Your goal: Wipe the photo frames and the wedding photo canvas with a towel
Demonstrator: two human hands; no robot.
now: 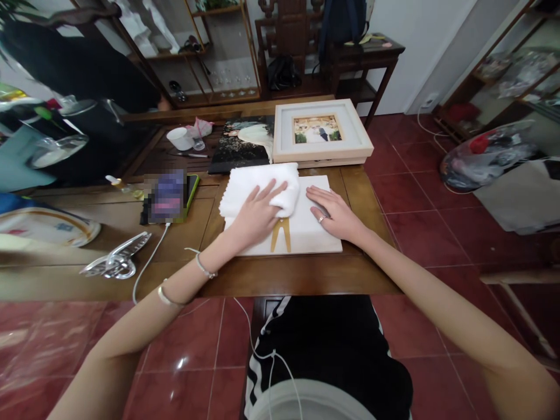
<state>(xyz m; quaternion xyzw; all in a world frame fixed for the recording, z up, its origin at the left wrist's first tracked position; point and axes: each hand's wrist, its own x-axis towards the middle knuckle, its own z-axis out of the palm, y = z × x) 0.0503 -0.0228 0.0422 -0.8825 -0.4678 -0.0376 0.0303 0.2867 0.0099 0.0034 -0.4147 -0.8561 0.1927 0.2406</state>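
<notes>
My left hand (258, 213) lies on a folded white cloth (238, 181), fingers spread and pressed down over it. A fold of the cloth bulges beside the thumb and index finger. Beneath the cloth is a white flat board or box (321, 185), with a gold inverted-V shape (281, 234) showing below my left hand; the upper part of that shape is covered. My right hand (335, 213), with a ring on one finger, rests flat and open on the right side of the board. Both lie on the wooden table (280, 277) in front of me.
Behind the board are a framed photo (317, 128) on a pale box and a dark photo panel (242, 140). To the left are a white cup (180, 139), a phone (190, 195) on a cable, a dropper bottle (126, 188) and a silver clip (117, 256).
</notes>
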